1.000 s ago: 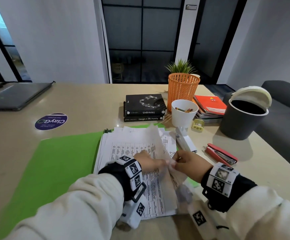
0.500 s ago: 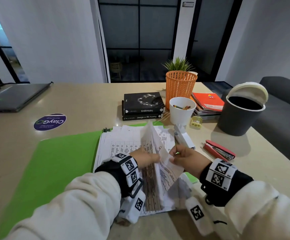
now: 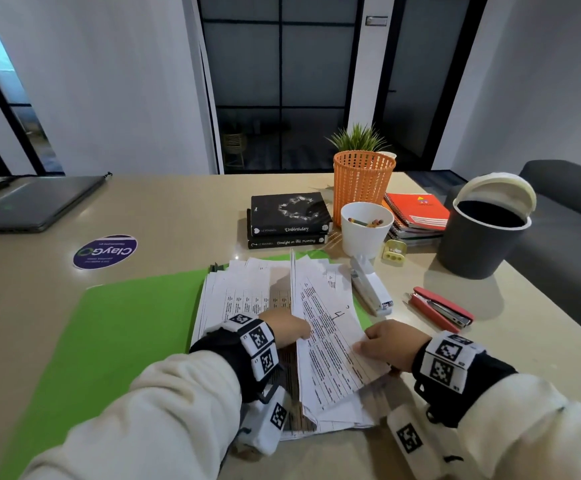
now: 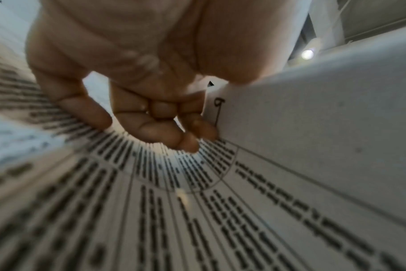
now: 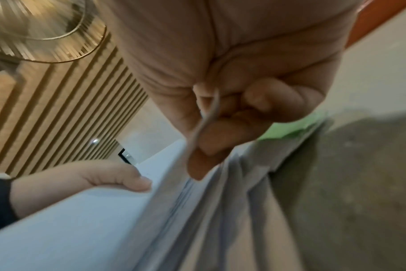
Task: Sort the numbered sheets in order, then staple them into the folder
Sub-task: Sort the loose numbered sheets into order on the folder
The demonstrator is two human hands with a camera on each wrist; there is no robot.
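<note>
An open green folder lies on the table with a loose stack of printed sheets on its right half. Some sheets are turned up from the stack and lean right; the top one carries a handwritten 4. My right hand pinches their near right edge between thumb and fingers. My left hand sits in the fold, fingertips on the lower page and thumb over the raised sheet, whose underside shows a 9. A white stapler and a red stapler lie to the right.
Behind the sheets stand two black books, a white cup of pencils, an orange mesh basket, spiral notebooks and a dark bin. A closed laptop and a round sticker are far left.
The raised sheets have swung from upright over to the right, now showing the 4. My right hand has moved right with them; my left hand stays in the fold.
</note>
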